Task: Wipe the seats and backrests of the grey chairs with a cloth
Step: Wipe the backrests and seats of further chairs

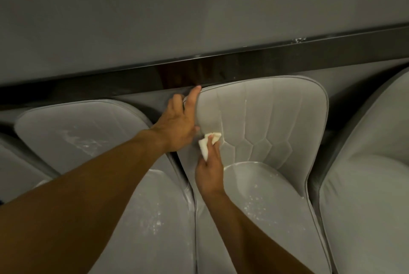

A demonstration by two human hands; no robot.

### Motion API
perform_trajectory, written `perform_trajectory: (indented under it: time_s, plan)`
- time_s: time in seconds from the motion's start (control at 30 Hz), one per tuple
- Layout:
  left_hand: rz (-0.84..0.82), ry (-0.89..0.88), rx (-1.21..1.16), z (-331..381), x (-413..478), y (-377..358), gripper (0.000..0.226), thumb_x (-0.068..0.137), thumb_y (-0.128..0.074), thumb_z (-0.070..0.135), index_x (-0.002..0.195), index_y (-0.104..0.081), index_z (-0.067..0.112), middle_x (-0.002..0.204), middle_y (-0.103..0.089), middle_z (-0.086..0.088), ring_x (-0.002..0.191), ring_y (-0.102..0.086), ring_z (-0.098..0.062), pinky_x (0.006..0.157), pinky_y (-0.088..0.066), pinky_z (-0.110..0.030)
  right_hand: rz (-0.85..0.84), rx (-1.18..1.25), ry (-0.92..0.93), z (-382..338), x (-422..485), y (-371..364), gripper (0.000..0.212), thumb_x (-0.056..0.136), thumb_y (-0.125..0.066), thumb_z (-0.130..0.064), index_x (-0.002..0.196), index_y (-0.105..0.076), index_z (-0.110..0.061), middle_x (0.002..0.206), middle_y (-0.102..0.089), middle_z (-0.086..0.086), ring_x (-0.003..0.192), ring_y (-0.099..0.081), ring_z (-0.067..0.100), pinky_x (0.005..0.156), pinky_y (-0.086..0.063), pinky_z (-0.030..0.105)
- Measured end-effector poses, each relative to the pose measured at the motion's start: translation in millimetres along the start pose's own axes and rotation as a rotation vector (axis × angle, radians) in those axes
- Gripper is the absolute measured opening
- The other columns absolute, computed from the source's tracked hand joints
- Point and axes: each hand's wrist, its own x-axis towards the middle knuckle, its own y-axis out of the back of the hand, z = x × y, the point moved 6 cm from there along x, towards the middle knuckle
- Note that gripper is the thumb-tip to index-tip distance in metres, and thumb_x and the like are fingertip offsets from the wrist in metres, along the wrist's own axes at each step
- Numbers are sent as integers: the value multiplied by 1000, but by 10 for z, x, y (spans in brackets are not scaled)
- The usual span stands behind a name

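Note:
A grey quilted chair stands in the middle, its backrest against a wall. My left hand grips the backrest's left edge, thumb in front and fingers curled behind it. My right hand holds a small white cloth and presses it on the lower left of that backrest. White specks and smears lie on the seat. A second grey chair on the left shows white smears on its backrest and seat, partly hidden by my left forearm.
A third grey chair stands close on the right, and the edge of another chair shows at far left. A dark glossy rail runs along the grey wall just behind the backrests. The chairs sit tightly side by side.

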Motion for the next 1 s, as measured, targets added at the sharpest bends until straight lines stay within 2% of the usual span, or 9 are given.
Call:
perform_trajectory:
  time_s: [0.1,0.2,0.3,0.4,0.57,0.67,0.77,0.87,1.0]
  plan:
    - [35,4,30,-9,15,-10,109,94,-69,33,155,21,33,145,-14,-9,130,-38,-30,116,-39,-48,38,284,-218,94,-11,32,35,104,-48,-28,139,-49,-30,130,-57,-3,126,-52,19,108,-38,31]
    - [20,27,23,-18,34,-29,108,94,-68,35,153,23,34,144,-12,-6,130,-36,-29,116,-38,-44,-21,571,-285,15,47,-103,54,99,-43,-56,150,-37,-37,138,-55,-9,124,-53,10,112,-39,36]
    - [22,25,8,-11,37,-40,111,93,-69,41,152,25,35,144,-12,-5,129,-38,-28,114,-38,-42,30,616,-354,-92,107,-242,73,91,-36,-73,153,-28,-35,144,-46,-6,127,-49,13,114,-37,38]
    - [53,16,12,-33,41,-53,112,92,-69,46,152,25,36,146,-15,-8,125,-43,-24,111,-45,-43,191,487,-275,-175,94,-224,59,100,-36,-56,154,-24,-34,140,-32,-6,122,-43,11,107,-36,29]
    - [49,20,37,-64,73,-85,113,92,-70,41,140,32,47,144,-15,-10,128,-39,-32,112,-42,-50,695,497,-100,-325,128,257,35,101,-53,-31,130,-53,-12,116,-62,3,102,-60,16,90,-49,18]
    - [66,-5,73,-61,72,-78,112,93,-69,36,140,32,45,144,-16,-14,126,-41,-35,112,-42,-50,920,472,-13,-455,308,683,27,96,-63,-26,117,-54,-11,103,-59,-1,90,-57,11,70,-38,-1]
    - [58,10,67,-52,75,-75,112,93,-68,39,138,34,47,143,-14,-11,125,-41,-34,112,-42,-49,869,326,130,-610,393,658,28,96,-63,-23,116,-56,-5,111,-54,7,94,-52,10,73,-34,-4]
    - [57,22,64,-57,77,-78,114,91,-70,45,144,31,40,143,-13,-12,123,-42,-32,109,-44,-47,654,77,222,-533,276,268,26,97,-60,-20,114,-56,0,111,-48,9,92,-42,-1,80,-31,-5]
    - [58,30,53,-40,61,-80,116,91,-71,42,145,31,41,145,-15,-10,122,-45,-26,109,-48,-45,418,1,191,-88,143,7,15,96,-60,-9,110,-60,-12,111,-53,4,95,-47,-6,95,-44,22]
